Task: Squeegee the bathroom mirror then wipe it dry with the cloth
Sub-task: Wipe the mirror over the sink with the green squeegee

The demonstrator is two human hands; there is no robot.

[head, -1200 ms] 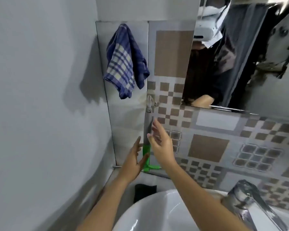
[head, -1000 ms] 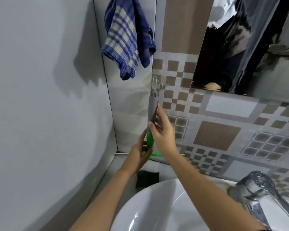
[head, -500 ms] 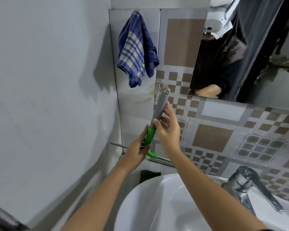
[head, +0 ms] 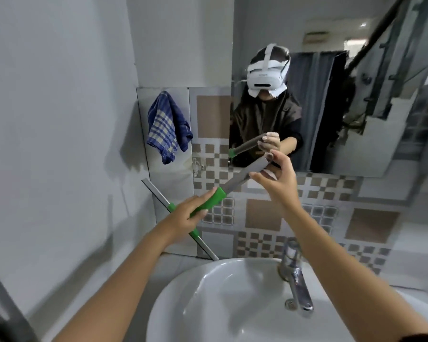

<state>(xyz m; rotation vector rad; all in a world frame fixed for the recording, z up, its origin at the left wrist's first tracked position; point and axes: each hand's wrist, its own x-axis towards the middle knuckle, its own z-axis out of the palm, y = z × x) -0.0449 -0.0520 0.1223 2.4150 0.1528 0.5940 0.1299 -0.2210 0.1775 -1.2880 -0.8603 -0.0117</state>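
Observation:
I hold a squeegee (head: 240, 177) with a grey handle, a green neck and a long grey blade, tilted in front of the tiled wall. My left hand (head: 187, 217) grips the green neck near the blade. My right hand (head: 276, 178) holds the far end of the grey handle with its fingertips. The mirror (head: 331, 70) fills the wall above and to the right, and shows a person wearing a white headset. A blue checked cloth (head: 167, 128) hangs on the wall left of the mirror.
A white basin (head: 208, 304) with a chrome tap (head: 295, 275) sits below my arms. A small clear hook (head: 195, 165) is stuck on the tiles under the cloth. A plain grey wall closes the left side.
The squeegee has come off the wall hook and swung from upright to a slant, its handle end carried right toward the mirror. My view has risen and now takes in the mirror.

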